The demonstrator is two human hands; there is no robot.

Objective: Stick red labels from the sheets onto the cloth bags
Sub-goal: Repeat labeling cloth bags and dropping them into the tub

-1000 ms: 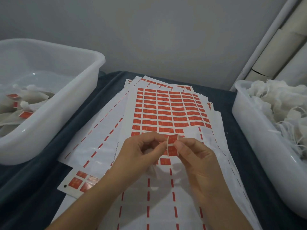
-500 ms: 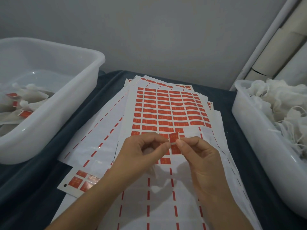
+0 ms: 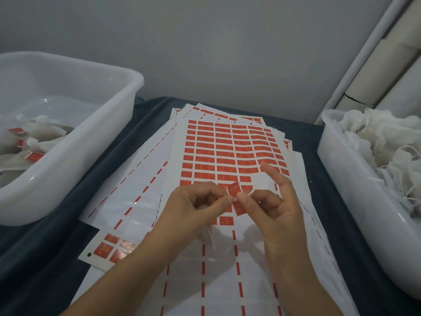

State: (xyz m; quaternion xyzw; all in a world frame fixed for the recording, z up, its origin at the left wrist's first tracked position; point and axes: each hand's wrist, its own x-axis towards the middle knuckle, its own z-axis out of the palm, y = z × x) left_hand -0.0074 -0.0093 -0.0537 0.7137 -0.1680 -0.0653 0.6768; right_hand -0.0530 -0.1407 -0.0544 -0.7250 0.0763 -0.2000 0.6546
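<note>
Over the stacked label sheets (image 3: 227, 151), both hands meet at a single red label (image 3: 234, 189) that stands up between their fingertips. My left hand (image 3: 193, 210) pinches the label's left edge, and a small white cloth bag (image 3: 206, 234) hangs from under its curled fingers. My right hand (image 3: 275, 208) pinches the label's right side between thumb and a bent finger, with the index finger pointing up. The top sheet holds several rows of red labels at its far end. Its near end is peeled down to thin red strips.
A white bin (image 3: 127, 94) on the left holds cloth bags with red labels (image 3: 17, 131) on them. Another white bin (image 3: 330, 160) on the right is heaped with plain cloth bags (image 3: 382, 142). Dark cloth (image 3: 57, 242) covers the table. Pale rolls (image 3: 387, 65) lean at the back right.
My right index finger has lifted off the label and now points up. The label has tilted a little. Both hands stay over the same spot on the sheet.
</note>
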